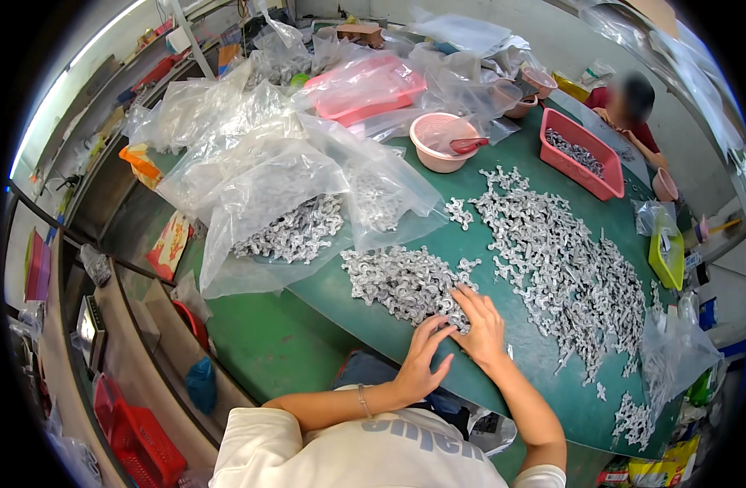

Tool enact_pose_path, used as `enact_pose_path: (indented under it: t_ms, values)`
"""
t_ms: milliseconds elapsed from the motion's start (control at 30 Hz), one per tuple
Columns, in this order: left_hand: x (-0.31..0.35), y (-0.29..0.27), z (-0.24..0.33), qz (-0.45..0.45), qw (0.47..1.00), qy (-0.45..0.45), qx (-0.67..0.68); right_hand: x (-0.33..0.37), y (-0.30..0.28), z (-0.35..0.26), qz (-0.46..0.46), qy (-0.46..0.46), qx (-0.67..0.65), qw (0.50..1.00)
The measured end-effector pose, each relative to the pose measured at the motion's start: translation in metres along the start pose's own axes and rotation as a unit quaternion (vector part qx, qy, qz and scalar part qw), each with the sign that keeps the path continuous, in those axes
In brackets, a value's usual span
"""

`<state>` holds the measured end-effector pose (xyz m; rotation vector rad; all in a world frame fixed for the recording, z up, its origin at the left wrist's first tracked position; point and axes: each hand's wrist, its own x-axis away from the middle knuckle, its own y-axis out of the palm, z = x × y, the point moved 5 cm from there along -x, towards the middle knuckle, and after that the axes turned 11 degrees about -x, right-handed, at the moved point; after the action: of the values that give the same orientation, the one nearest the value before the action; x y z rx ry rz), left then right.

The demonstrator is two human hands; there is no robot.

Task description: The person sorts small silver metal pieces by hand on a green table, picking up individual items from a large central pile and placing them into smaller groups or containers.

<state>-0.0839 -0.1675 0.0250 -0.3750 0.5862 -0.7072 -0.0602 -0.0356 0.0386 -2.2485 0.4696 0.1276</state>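
My left hand (423, 363) is at the near edge of a heap of small grey metal parts (397, 281), fingers stretched and thumb apart. Close beside it, my right hand (480, 329) lies with extended fingers over the heap's right end; its fingertips touch the parts. Neither hand visibly grips a part, though some fingertips are partly hidden among them. To the right spreads a larger heap of similar metal parts (568, 268). At the left, a clear plastic bag (259, 195) lies with its mouth toward me and more of these parts inside.
A pink bowl (442, 159) with a red-handled tool and a pink tray (580, 175) of parts stand on the green table (324, 297). Opposite sits another person (629, 106). A yellow-green basket (667, 259) is at the right, shelves (96, 122) at the left.
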Motion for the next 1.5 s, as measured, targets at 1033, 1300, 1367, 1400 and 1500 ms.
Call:
enact_pose_path:
  t_ms: [1033,1300,1367,1400,1500]
  values:
    - [0.028,-0.02,0.0,0.054,0.997,-0.056,0.01,-0.017,-0.007,0.063,0.115,0.214,-0.749,0.616]
    - [0.041,-0.073,-0.062,0.286,0.926,-0.167,0.183,-0.053,0.017,-0.016,-0.023,0.279,-0.812,0.512]
    - [0.041,-0.099,-0.09,0.382,0.872,-0.205,0.226,-0.068,0.034,-0.045,-0.059,0.306,-0.806,0.503]
    - [0.041,-0.111,-0.105,0.425,0.834,-0.234,0.264,-0.077,0.049,-0.058,-0.084,0.32,-0.806,0.49]
    - [0.029,-0.146,-0.124,0.482,0.79,-0.276,0.26,-0.103,0.088,-0.096,-0.125,0.343,-0.776,0.514]
